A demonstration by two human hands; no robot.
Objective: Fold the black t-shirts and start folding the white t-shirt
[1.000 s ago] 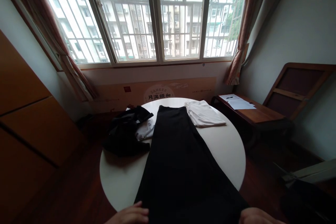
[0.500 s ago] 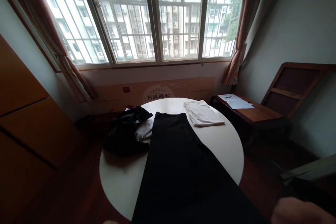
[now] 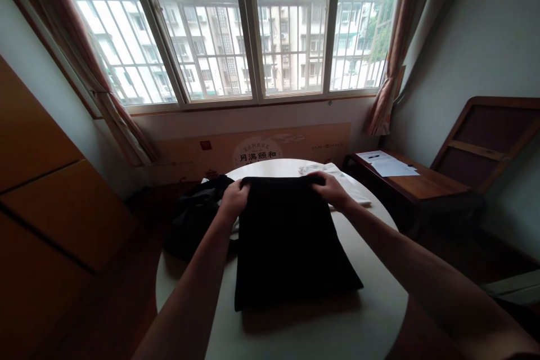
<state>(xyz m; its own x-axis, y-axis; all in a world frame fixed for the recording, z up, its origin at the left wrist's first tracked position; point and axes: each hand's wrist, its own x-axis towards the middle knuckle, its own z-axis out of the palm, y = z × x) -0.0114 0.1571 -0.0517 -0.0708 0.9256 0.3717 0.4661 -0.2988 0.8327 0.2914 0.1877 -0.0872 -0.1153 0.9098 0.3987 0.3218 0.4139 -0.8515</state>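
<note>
Head view: a black garment (image 3: 291, 242), folded over, is laid at centre frame on the round white tabletop (image 3: 371, 315), its long axis running away toward the window. Its far corners are gripped by closed fingers, left hand (image 3: 234, 198) and right hand (image 3: 333, 189), both equally near.

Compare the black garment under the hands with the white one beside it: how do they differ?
The black garment is dark and looks far larger than the white garment. The black garment lies mid-table, gripped at its far edge by the left hand and right hand; the white garment sits untouched at the far right, partly hidden behind the right hand. Both lie flat on the round white table.
</note>
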